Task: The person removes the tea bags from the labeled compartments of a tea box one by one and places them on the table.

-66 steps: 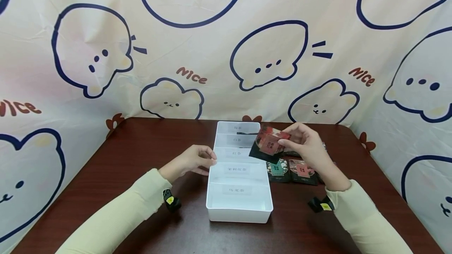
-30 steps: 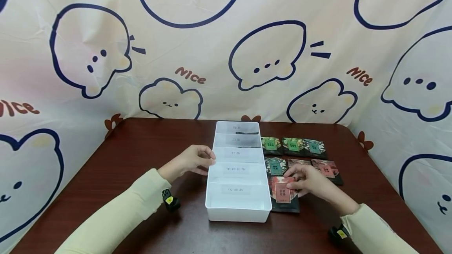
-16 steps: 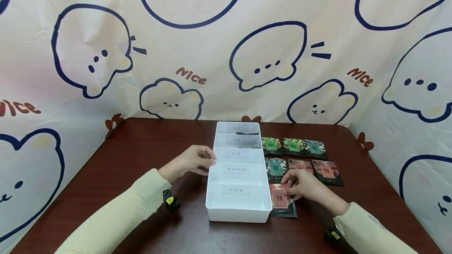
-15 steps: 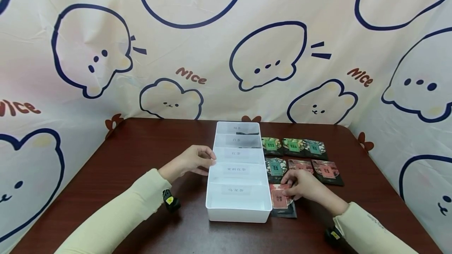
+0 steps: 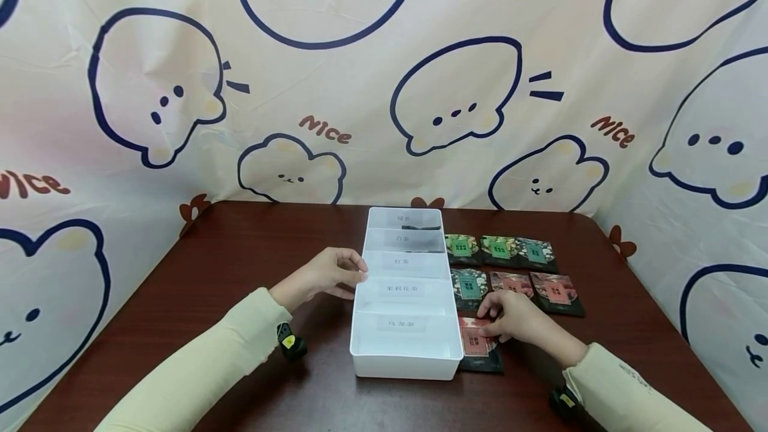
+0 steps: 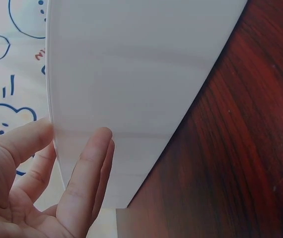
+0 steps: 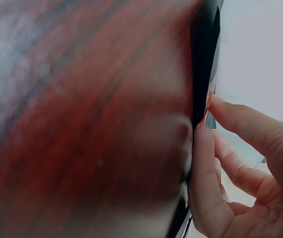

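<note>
My left hand [image 5: 327, 273] pinches the left rim of a long white divided box [image 5: 406, 365] with its thumb and a finger. Other fingers lie straight along the box's outer wall in the left wrist view. To the right of the box, my right hand [image 5: 519, 317] pinches a red and black tea sachet [image 5: 477, 345] at its upper right corner. That sachet lies near the table beside the front compartment, and in the right wrist view it shows almost edge-on, with the thumb and fingers at its edge.
Beyond the right hand several tea sachets lie in two rows: green ones [image 5: 499, 249] at the back, then a teal one [image 5: 469, 285] and red ones [image 5: 557, 292]. The box's compartments bear paper labels [image 5: 401, 324]. Dark slips [image 5: 420, 227] show in the rear compartments. A printed cloth hangs behind the table.
The red sachet was held up over the box's right side; my right hand has brought it down beside the front compartment and slid it slightly nearer. My left hand has stayed at the rim.
</note>
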`<state>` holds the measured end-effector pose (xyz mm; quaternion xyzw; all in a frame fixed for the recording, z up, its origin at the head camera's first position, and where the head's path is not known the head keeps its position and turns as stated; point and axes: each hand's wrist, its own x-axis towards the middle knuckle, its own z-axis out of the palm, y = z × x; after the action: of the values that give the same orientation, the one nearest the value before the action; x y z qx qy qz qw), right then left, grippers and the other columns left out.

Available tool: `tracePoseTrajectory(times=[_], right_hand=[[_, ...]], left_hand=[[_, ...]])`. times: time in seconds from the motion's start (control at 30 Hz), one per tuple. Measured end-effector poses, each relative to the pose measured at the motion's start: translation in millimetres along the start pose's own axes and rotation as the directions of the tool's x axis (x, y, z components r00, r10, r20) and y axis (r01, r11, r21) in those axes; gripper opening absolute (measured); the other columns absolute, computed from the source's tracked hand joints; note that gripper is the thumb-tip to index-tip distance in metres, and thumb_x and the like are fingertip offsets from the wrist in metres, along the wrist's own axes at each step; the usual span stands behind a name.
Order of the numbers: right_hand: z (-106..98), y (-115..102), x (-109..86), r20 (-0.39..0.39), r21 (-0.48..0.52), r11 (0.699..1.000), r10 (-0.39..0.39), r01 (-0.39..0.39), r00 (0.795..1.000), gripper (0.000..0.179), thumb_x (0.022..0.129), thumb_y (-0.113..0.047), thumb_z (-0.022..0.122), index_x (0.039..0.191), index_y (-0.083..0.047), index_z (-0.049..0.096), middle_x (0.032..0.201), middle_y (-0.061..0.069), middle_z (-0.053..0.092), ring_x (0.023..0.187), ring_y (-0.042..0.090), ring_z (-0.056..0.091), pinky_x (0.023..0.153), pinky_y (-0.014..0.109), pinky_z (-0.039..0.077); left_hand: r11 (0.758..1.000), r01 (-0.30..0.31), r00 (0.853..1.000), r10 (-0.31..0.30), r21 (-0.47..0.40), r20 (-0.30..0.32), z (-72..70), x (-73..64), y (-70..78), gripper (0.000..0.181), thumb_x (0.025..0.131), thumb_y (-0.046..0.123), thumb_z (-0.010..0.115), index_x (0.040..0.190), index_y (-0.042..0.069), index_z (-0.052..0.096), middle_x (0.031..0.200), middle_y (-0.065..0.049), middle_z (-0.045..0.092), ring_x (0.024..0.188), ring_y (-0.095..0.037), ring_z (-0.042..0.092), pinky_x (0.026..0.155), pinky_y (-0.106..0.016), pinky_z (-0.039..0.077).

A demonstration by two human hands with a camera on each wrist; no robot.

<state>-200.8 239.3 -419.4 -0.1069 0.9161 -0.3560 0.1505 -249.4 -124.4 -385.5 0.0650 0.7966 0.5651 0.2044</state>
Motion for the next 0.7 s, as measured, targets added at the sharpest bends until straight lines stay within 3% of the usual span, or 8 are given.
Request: tracePoseTrajectory(times=[0.3, 0.47, 0.7], right_hand=[[-0.7, 0.2, -1.5, 0.001, 0.0, 1.0, -0.025, 0.025, 1.0, 0.02, 0.076, -0.011, 0.082, 0.088, -0.008, 0.066, 0.079, 0.007, 0.051, 0.055, 0.016, 0.058, 0.049, 0.028, 0.055], [-6.7, -4.5, -0.6, -0.017, 0.002, 0.999, -0.042, 0.042, 0.999, 0.02, 0.08, -0.02, 0.079, 0.091, -0.01, 0.067, 0.081, 0.005, 0.05, 0.056, 0.015, 0.057, 0.049, 0.028, 0.054], [-35.8, -30.0, 4.7, -0.113, 0.09, 0.988, -0.115, 0.126, 0.987, 0.022, 0.09, -0.025, 0.069, 0.106, -0.009, 0.065, 0.092, 0.007, 0.061, 0.078, 0.029, 0.064, 0.063, 0.034, 0.058]], left_hand=[[1.0, 0.0, 1.0, 0.0, 0.012, -0.012, 0.7, -1.4, 0.8, 0.015, 0.087, 0.006, 0.07, 0.1, 0.002, 0.063, 0.099, -0.015, 0.062, 0.078, -0.023, 0.067, 0.072, -0.045, 0.06], [1.0, 0.006, 1.0, -0.005, 0.01, -0.015, 0.3, -1.0, 0.4, 0.016, 0.087, 0.006, 0.07, 0.1, 0.001, 0.063, 0.099, -0.016, 0.062, 0.078, -0.023, 0.066, 0.073, -0.045, 0.06], [1.0, 0.006, 1.0, -0.006, 0.01, -0.013, 0.7, -0.4, 0.5, 0.015, 0.087, 0.006, 0.07, 0.099, 0.002, 0.063, 0.099, -0.015, 0.062, 0.078, -0.023, 0.066, 0.072, -0.045, 0.06]])
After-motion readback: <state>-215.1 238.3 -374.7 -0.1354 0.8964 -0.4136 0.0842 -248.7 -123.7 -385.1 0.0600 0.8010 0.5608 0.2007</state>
